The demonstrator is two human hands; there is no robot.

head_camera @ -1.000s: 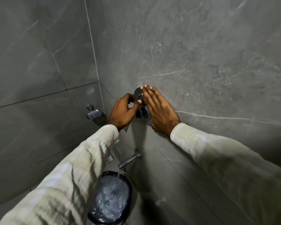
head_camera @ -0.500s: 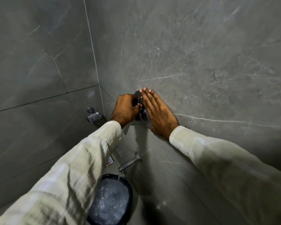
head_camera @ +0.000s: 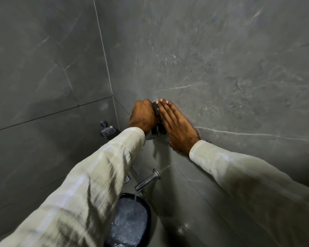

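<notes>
A dark metal tap control (head_camera: pixel 158 129) is fixed to the grey tiled wall (head_camera: pixel 221 68). My left hand (head_camera: pixel 143 116) grips its knob from the left, fingers curled round it and hiding most of it. My right hand (head_camera: pixel 175 123) lies flat against the wall just right of the control, fingers straight and pointing up. Below, a chrome spout (head_camera: pixel 146 180) sticks out of the wall and a thin stream of water falls from it into a dark blue bucket (head_camera: pixel 146 204) full of foaming water.
A chrome soap dish (head_camera: pixel 107 130) hangs on the left wall near the corner. A small floor drain (head_camera: pixel 127 179) shows beside my left sleeve. Grey tiled walls close in on both sides.
My left hand has closed round the knob and turned over it, covering it more. The right hand stays flat on the wall. Water still runs into the bucket.
</notes>
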